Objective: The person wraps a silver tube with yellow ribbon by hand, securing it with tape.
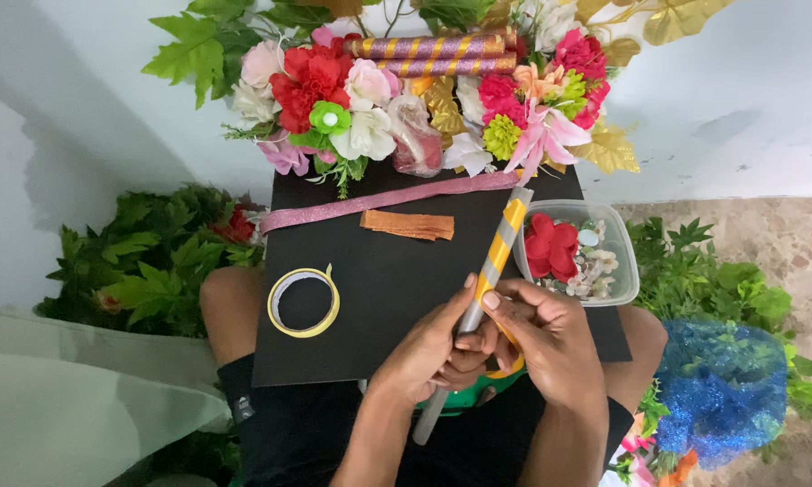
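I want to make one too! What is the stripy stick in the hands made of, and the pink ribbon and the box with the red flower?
The stick looks like a grey tube wound with shiny yellow tape or ribbon. The ribbon seems glittery fabric or foam; it sparkles. The box looks like clear plastic, since you can see through its walls.

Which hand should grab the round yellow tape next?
Probably the left hand. The yellow tape roll lies on the black board on its side, while the right hand is farther off, gripping the silver stick.
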